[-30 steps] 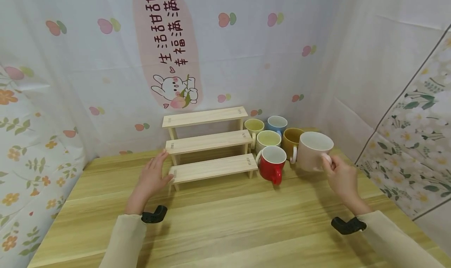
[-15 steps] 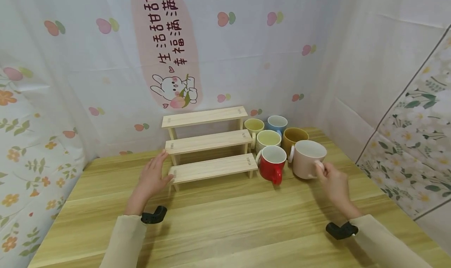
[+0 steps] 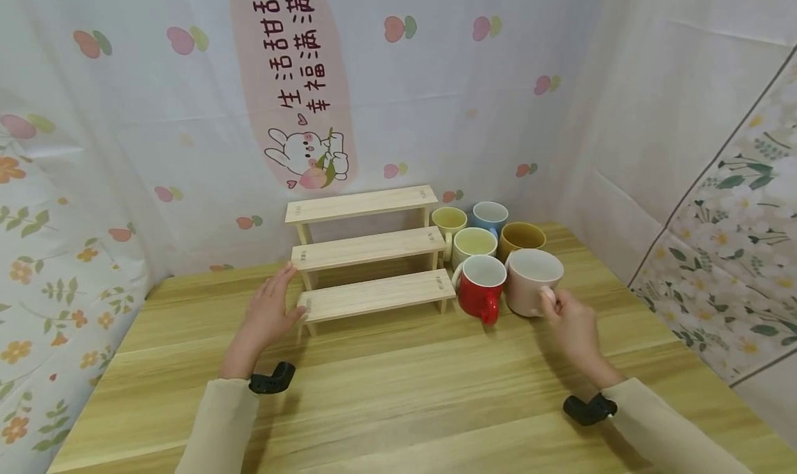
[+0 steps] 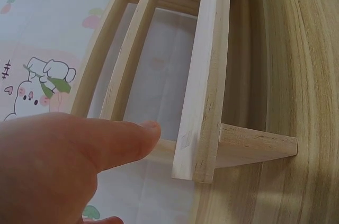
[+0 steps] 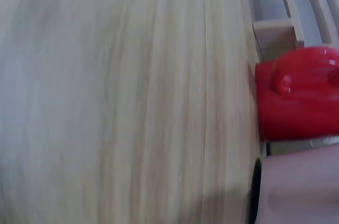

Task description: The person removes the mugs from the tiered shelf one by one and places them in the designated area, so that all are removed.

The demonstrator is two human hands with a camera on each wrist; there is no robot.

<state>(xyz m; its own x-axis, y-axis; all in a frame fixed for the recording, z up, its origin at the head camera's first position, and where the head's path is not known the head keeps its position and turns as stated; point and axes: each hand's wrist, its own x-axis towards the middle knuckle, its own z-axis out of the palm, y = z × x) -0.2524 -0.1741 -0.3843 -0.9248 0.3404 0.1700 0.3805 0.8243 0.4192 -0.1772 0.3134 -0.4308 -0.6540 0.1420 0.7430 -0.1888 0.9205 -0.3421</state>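
My right hand [image 3: 573, 325] pinches the handle of a large pale pink mug [image 3: 529, 290], which stands upright at the front right of a mug group. Close beside it on the left is a red mug [image 3: 476, 297], white inside, its handle facing me. In the right wrist view the pink mug [image 5: 302, 187] sits right by the red mug [image 5: 296, 97]; the hand is out of that view. My left hand [image 3: 268, 315] lies at the left end of a three-step wooden shelf [image 3: 380, 294], fingers extended. The left wrist view shows its thumb [image 4: 127, 136] near the shelf's end.
Behind the red and pink mugs stand a mustard mug [image 3: 513, 245], a pale green-yellow mug [image 3: 463, 249], a yellow mug [image 3: 441, 218] and a blue mug [image 3: 486, 214]. The wooden table [image 3: 373, 405] ends at a patterned cloth backdrop [image 3: 411, 135].
The right hand has carried the pink mug left and toward me, from in front of the mustard mug to beside the red one. The left hand stays at the shelf.
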